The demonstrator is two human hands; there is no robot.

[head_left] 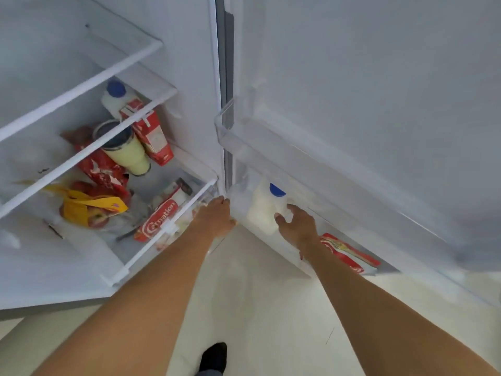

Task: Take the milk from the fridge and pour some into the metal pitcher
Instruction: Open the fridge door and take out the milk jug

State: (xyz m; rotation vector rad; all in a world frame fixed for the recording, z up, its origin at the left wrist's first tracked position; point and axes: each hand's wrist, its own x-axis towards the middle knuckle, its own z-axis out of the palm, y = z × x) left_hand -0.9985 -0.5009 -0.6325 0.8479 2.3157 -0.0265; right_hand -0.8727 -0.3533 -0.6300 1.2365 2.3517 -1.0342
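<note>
A white milk jug (264, 210) with a blue cap (277, 190) stands in the lower door bin (271, 248) of the open fridge. My right hand (296, 226) is at the jug's near side, thumb and fingers spread around its handle area without a closed grip. My left hand (217, 217) rests with its fingertips against the left end of that bin, holding nothing. A second blue-capped milk jug (115, 100) lies tilted on a middle shelf inside the fridge. No metal pitcher is in view.
Inside the fridge are a red carton (154, 137), a pale tumbler (126, 150), red bags (101, 169), a yellow bag (86, 204) and a Carnation carton (162, 218). A red packet (347, 253) lies in the door bin. An upper door bin (225, 126) juts out above my hands.
</note>
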